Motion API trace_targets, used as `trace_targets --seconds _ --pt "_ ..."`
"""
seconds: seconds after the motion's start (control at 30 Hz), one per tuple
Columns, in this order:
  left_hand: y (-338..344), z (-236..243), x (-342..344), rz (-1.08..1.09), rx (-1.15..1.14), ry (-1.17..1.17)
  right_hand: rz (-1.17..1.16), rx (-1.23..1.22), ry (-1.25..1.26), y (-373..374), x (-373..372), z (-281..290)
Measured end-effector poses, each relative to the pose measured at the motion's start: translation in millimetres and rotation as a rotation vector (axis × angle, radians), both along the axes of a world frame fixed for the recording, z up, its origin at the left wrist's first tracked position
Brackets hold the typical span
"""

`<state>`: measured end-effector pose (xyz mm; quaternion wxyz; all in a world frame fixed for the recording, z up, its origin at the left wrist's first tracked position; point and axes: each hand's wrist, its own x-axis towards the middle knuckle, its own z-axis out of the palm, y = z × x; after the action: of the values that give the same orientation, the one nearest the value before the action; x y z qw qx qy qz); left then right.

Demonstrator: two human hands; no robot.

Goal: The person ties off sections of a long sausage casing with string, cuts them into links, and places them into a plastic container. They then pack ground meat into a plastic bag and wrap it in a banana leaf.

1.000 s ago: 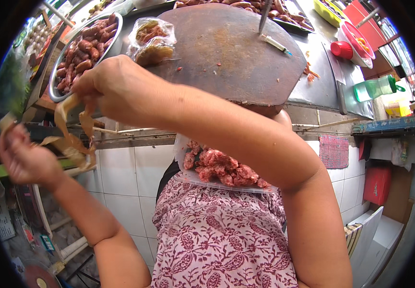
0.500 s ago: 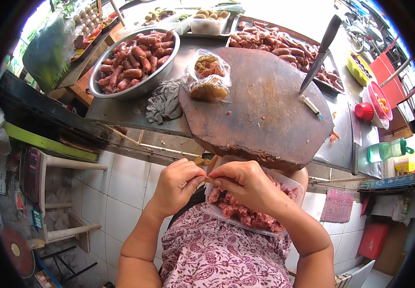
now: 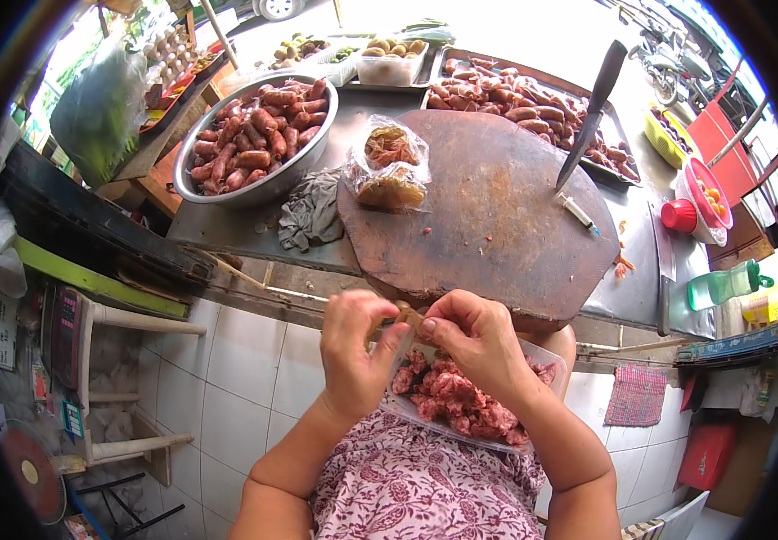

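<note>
Over my lap, my left hand [image 3: 357, 346] is curled, slightly blurred, its thumb raised toward my other hand. My right hand [image 3: 474, 337] pinches a thin, brownish translucent piece [image 3: 412, 317] that looks like sausage casing. It spans the small gap between my hands, and its end at my left fingers is partly hidden. Below my right hand, a clear plastic tub [image 3: 506, 447] of raw minced meat [image 3: 461, 396] rests on my lap. Beyond my hands, a thick round wooden chopping board [image 3: 488, 234] lies on the metal table.
On the board are a plastic bag of brownish stringy contents [image 3: 391, 166], an upright knife [image 3: 594, 112] and a syringe [image 3: 578, 214]. A metal bowl of sausages [image 3: 258, 135] and a grey cloth [image 3: 310, 211] stand left; a sausage tray [image 3: 533, 99] lies behind. A green bottle [image 3: 724, 285] is right.
My hands have drawn slightly apart and moved right a little. My left hand has lifted and its fingers have loosened from the pinch. More of the translucent piece and the meat shows.
</note>
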<state>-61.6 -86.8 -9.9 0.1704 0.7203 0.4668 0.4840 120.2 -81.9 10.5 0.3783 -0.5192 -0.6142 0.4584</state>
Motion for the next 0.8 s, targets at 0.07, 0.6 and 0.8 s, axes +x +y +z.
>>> trace_targets --seconds 0.07,0.6,0.8 --pt "-13.0 -1.8 6.4 -0.067 -0.127 -0.127 -0.005 0.03 -0.049 -1.1 0.2 2.3" --pt "-20.7 -4.4 11.7 -0.006 -0.367 -0.157 0.104 -0.224 0.091 -3.0 -1.1 -12.7" --pt "-19.9 -9.3 10.9 0.007 -0.076 0.211 0.102 0.164 -0.172 -11.1 -11.8 -19.6"
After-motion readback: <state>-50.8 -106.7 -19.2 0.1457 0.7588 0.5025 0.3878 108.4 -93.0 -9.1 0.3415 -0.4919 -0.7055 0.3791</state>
